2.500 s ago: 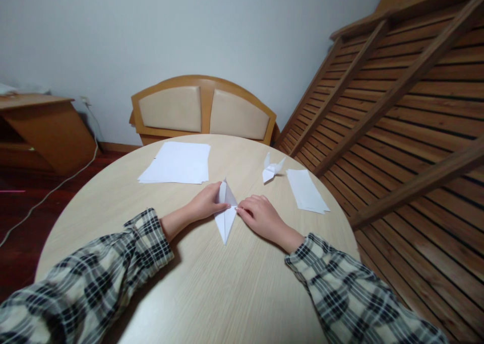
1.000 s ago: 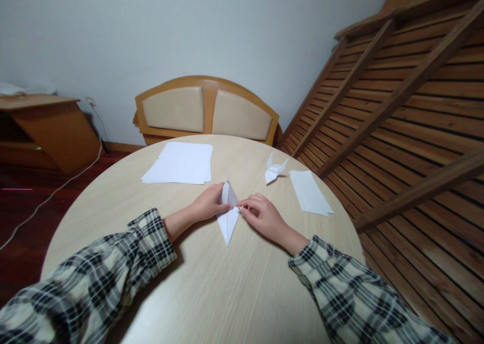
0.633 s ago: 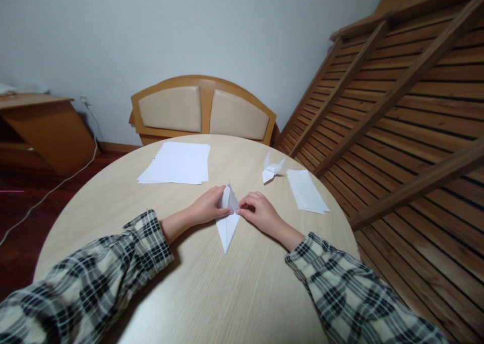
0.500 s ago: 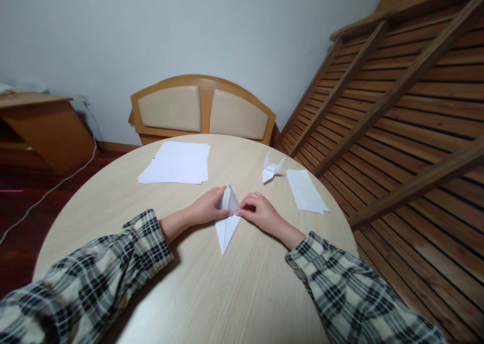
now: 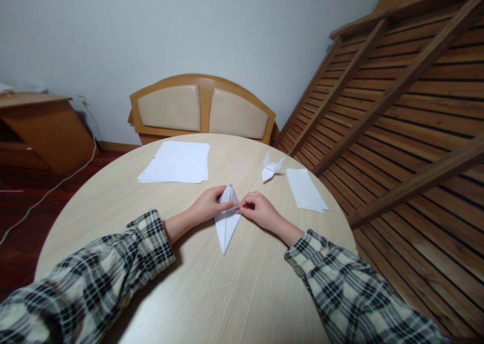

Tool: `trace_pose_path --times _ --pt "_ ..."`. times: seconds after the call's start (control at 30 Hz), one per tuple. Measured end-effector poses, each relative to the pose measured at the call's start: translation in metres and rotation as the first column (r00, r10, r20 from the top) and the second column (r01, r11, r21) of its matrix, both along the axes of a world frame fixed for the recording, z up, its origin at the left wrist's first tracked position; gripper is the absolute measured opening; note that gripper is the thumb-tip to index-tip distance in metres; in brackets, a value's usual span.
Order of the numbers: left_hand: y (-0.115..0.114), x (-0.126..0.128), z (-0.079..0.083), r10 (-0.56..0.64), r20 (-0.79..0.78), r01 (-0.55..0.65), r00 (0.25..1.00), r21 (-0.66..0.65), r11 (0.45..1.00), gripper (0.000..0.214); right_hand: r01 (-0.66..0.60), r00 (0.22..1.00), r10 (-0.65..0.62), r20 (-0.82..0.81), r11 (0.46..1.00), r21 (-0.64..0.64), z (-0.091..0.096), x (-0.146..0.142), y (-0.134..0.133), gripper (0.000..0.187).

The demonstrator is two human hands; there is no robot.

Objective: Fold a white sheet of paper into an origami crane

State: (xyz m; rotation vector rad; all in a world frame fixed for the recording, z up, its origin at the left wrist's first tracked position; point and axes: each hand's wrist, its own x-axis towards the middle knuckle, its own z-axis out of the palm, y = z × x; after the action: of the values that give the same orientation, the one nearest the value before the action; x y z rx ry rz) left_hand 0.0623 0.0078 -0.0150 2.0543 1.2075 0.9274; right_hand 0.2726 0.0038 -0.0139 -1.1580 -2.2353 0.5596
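A white sheet of folded paper (image 5: 226, 229), shaped like a long kite with a centre crease, lies on the table, one point toward me and the other away. My left hand (image 5: 208, 206) holds its left side, with the thumb stretched across the upper part and the fingers partly hidden behind it. At the right corner my right hand (image 5: 260, 211) pinches the paper's edge between thumb and index finger, its other fingers curled. Beyond that hand stands a white folded paper figure (image 5: 269, 169) with two upright points.
The round light-wood table (image 5: 181, 293) bears a stack of white paper (image 5: 177, 161) at the far left and narrower white sheets (image 5: 305, 190) at the right. Behind it is a padded headboard (image 5: 204, 105). Wooden slats (image 5: 397, 127) lean along the right side.
My left thumb has moved up and slightly right across the folded paper. The paper's raised upper flap now looks flatter. My right hand has barely moved.
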Motion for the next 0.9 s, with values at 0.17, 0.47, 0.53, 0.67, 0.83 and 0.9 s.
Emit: trace_pose_path --times 0.17,0.47,0.53,0.67,0.83,0.9 --pt "0.0 0.004 0.0 0.024 0.103 -0.025 0.994 0.014 1.0 0.028 0.001 1.0 -0.001 0.021 1.0 -0.002 0.002 -0.002 0.0 0.017" --pt "0.006 0.008 -0.007 -0.004 0.34 0.015 0.94 -0.03 0.999 0.027 0.003 0.999 -0.002 0.046 1.0 -0.014 0.003 -0.005 0.001 0.019" --pt "0.007 0.01 -0.006 -0.001 0.388 0.021 0.922 -0.046 0.999 0.028 0.002 0.999 -0.002 0.042 1.0 -0.015 0.003 -0.005 0.001 0.019" --pt "0.006 0.012 -0.004 -0.014 0.504 0.067 0.864 -0.087 0.994 0.032 0.002 0.999 -0.001 0.038 1.0 -0.016 0.002 -0.006 0.003 0.018" --pt "0.003 0.009 0.002 -0.027 0.589 0.122 0.808 -0.122 0.985 0.031 -0.003 0.999 0.005 0.04 1.0 -0.031 0.001 -0.005 0.005 0.019" --pt "0.002 0.008 0.003 -0.034 0.599 0.134 0.8 -0.122 0.984 0.03 -0.001 0.999 0.003 0.043 1.0 -0.031 0.001 -0.004 0.005 0.018"
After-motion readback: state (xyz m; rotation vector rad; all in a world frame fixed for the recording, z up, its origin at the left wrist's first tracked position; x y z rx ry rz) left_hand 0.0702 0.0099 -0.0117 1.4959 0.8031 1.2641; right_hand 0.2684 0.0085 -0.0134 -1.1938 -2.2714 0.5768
